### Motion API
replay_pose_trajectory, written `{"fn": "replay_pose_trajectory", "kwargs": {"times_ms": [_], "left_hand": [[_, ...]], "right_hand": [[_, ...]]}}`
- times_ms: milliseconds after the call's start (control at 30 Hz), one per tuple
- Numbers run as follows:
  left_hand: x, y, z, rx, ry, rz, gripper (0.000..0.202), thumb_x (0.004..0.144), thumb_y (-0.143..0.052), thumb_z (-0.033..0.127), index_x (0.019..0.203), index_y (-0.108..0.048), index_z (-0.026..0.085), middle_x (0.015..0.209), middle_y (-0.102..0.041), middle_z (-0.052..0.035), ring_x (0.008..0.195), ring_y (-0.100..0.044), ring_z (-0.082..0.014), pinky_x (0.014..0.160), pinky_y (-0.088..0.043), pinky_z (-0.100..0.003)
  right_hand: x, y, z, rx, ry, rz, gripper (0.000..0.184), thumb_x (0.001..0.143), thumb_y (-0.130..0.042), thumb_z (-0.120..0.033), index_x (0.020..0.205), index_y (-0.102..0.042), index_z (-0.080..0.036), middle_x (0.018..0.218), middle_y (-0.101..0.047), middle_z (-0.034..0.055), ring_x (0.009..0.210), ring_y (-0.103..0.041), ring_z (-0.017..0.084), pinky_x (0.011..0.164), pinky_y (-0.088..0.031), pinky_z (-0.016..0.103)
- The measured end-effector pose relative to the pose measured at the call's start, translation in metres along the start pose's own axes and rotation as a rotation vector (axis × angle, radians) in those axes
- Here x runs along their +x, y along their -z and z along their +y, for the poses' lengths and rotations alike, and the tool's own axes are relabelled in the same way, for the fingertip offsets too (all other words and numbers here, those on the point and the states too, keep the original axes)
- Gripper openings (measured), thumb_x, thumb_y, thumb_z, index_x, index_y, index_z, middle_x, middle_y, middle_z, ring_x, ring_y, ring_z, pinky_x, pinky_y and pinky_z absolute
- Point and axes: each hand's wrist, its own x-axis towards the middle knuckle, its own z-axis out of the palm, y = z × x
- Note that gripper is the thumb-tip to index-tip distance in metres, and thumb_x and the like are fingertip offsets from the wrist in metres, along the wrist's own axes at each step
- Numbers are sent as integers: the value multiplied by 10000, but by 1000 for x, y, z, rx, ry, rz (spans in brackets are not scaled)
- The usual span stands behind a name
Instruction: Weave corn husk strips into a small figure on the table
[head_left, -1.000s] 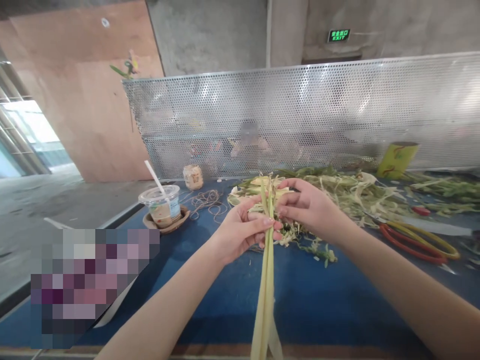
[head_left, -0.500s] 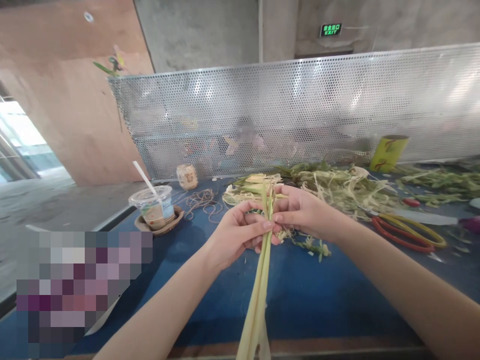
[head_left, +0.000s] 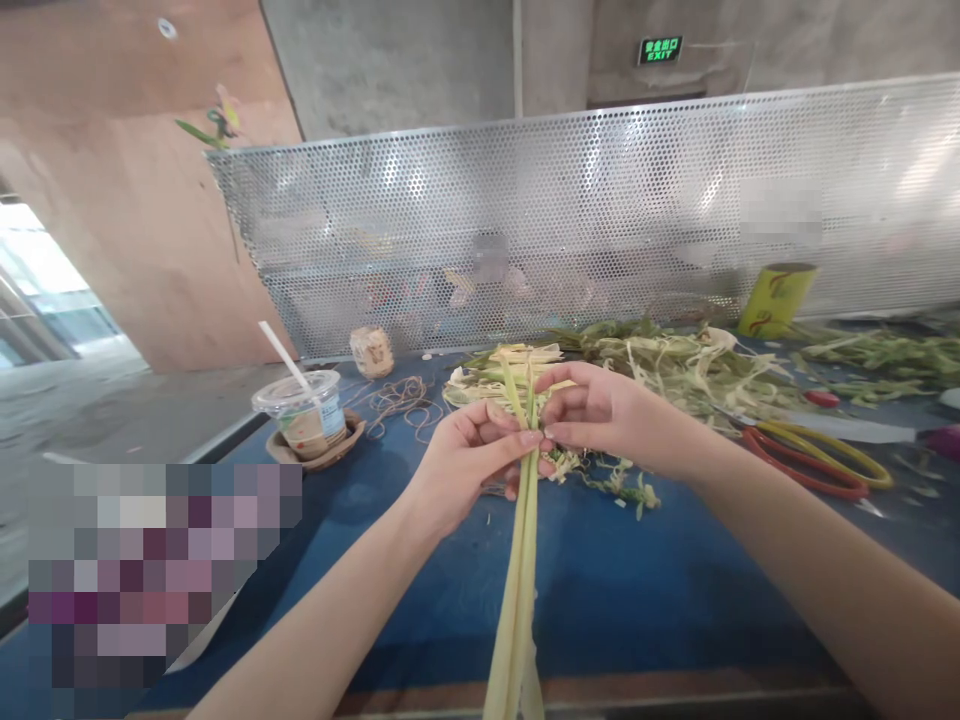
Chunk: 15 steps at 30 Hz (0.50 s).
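A few long, pale green husk strips (head_left: 517, 570) stand gathered in front of the wearer, above the near half of a blue tabletop (head_left: 637, 590), their broad ends hanging down past the bottom edge of view. The left hand (head_left: 472, 465) has them in its grip, thumb pressed across the front, fingers behind. The right hand (head_left: 600, 415) meets them near their upper ends, its grip narrow and fingers curled; whether it pinches a strip cannot be told. Just beyond the hands lies a heap of green and cream husks (head_left: 675, 365). To its right, scissors (head_left: 810, 463) with red and yellow handles lie near a yellow-green cylinder (head_left: 776, 300). On the left are loose brown cord (head_left: 405, 405), a small cream-coloured container (head_left: 371, 352) and a lidded cup (head_left: 307, 425) with a straw, sitting in a brown holder (head_left: 337, 458). Behind everything runs a perforated metal screen (head_left: 487, 200).
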Motion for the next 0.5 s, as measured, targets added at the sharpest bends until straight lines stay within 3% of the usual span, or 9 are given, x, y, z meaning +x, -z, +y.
{"fn": "replay_pose_trajectory", "kwargs": {"times_ms": [267, 400, 500], "left_hand": [[-1, -1, -3, 90, -14, -17, 239, 680, -665, 166, 648, -429, 159, 589, -651, 7, 526, -639, -129, 330, -389, -120], [1, -2, -7, 110, -63, -5, 243, 683, -661, 176, 643, -422, 163, 572, -640, 21, 508, -621, -107, 338, -378, -115], [2, -3, -8, 142, -69, 10, 238, 680, -664, 187, 642, -430, 163, 536, -635, 22, 462, -595, -93, 340, -376, -120]], "right_hand": [[5, -12, 1, -66, -7, -9, 172, 760, -553, -314, 841, -514, -168, 621, -563, -24, 514, -537, 79, 476, -408, 206], [4, -17, 2, -210, 80, 117, 117, 715, -600, -264, 761, -548, -171, 659, -584, -17, 603, -580, 100, 568, -464, 220], [3, -21, 3, -289, 169, 193, 44, 748, -544, -223, 740, -542, -179, 651, -569, -24, 571, -569, 92, 537, -469, 214]]}}
